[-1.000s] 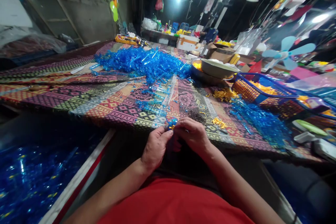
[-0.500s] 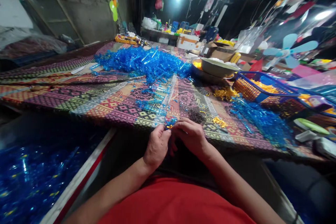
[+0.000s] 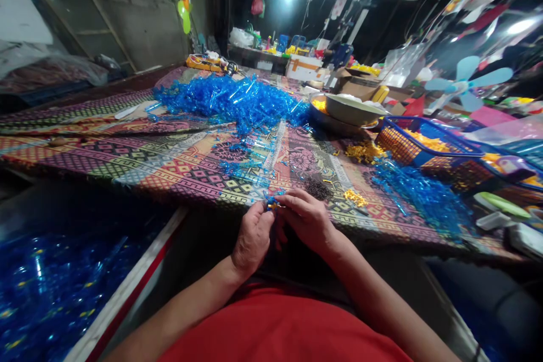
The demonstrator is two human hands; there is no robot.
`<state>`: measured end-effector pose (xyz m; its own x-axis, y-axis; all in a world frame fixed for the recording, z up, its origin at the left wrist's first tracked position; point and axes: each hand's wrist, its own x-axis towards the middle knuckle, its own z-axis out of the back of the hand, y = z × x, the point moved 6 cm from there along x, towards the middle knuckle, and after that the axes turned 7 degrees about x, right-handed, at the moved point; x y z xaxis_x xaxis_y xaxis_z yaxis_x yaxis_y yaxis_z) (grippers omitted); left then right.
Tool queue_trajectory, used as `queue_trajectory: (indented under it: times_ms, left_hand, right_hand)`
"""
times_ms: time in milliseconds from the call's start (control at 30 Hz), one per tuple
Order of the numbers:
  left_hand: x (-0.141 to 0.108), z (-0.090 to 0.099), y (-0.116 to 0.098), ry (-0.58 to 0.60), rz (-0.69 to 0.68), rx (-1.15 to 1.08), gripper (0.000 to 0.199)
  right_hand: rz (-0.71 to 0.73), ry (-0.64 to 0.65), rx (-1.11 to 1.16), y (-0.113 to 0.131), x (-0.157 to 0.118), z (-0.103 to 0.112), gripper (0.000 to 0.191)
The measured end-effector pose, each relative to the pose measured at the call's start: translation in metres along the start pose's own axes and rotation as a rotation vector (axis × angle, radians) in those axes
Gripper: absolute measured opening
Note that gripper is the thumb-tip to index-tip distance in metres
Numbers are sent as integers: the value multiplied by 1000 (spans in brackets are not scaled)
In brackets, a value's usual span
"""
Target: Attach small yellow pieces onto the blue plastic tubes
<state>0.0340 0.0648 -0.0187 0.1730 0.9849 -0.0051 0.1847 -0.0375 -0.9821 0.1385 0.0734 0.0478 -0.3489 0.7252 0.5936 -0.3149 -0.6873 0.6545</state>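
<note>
Just off the near table edge, my left hand pinches a small blue-and-yellow plastic piece between thumb and forefinger. My right hand meets it from the other side with its fingers closed; what these hold, if anything, is too small to make out. Beyond the fingertips, several clear blue plastic pieces lie scattered on the patterned cloth. Close to my right hand are a heap of tiny dark parts and a little pile of yellow parts.
A large heap of clear blue plastic pieces covers the table's middle. To the right are stacked bowls, a blue basket of yellow parts, more blue pieces and a fan. Blue items fill a container at lower left.
Both hands stay nearly in place. The blue-and-yellow piece has turned slightly between the fingertips, showing more blue and less yellow.
</note>
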Motion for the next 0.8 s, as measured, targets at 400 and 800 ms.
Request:
queue_trajectory:
  times_ms: [400,800]
  left_hand:
    - [2,-2,-4,-19,-17,-14,15]
    - [-1,2,-8,-54,-9,190,17]
  right_hand:
    - [40,-21,-39,7,0,3,16]
    - [124,-82,-156,3,-2,4,14]
